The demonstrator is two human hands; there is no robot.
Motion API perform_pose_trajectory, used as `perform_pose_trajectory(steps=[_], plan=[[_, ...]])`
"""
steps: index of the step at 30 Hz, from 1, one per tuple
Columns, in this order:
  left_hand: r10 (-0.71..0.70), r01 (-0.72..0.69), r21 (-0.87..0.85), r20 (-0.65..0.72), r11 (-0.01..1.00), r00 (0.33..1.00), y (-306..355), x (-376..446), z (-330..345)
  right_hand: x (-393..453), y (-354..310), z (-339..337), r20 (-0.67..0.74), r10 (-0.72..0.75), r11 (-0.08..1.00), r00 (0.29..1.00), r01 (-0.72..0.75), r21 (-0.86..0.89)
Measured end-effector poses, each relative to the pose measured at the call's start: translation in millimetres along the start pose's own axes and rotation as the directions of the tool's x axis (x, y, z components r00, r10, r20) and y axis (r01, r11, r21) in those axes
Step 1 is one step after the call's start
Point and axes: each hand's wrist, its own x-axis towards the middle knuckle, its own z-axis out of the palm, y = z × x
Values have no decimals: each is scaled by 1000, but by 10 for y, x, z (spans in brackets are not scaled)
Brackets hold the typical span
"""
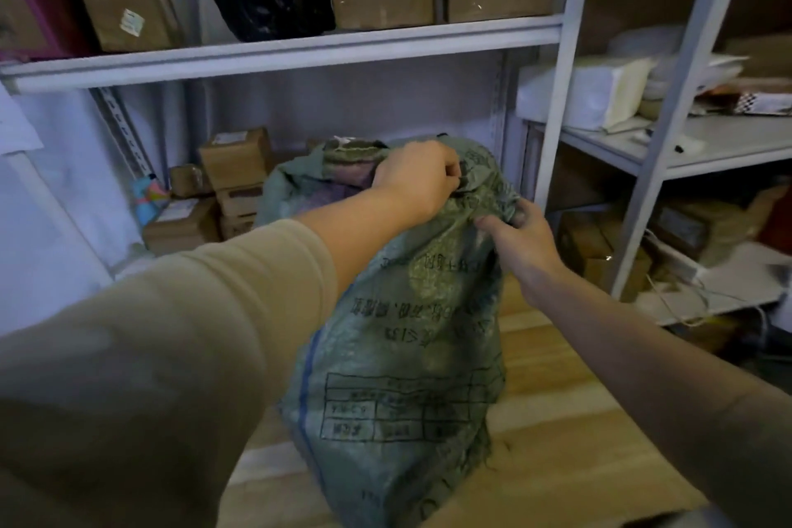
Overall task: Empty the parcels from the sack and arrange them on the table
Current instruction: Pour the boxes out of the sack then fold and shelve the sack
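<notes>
Sack (398,334) (green, woven) stands upright on the wooden counter (557,442), mouth upward, its bunched top gripped by left hand (418,178) and right hand (520,234).

Both arms are reaching forward, the left in a beige sleeve, the right forearm bare. The left hand (418,180) is clenching knuckles-up; the right hand (516,234) is pinching with thumb and fingers just beside it.
</notes>
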Motion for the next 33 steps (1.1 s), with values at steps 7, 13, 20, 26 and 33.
perform_pose_trajectory(steps=[7,13,20,26,33], plan=[[43,-46,-68,-46,997,998,-9,-125,150,-32,45,-153,-15,-42,997,999,41,-71],[131,-125,123,-46,985,990,-211,-285,110,-50,-210,93,162,-539,680,827,540,-496],[-48,107,64,-592,992,804,-643,-956,10,-13,-416,277,124,-624,666,772,608,-432],[-602,428,-531,-207,732,772,-1341,-1093,18,5,-606,479,21,-681,712,732,668,-217],[-633,460,-581,-126,672,764,-1424,-888,31,-104,-1011,755,49,-676,732,735,678,-73]])
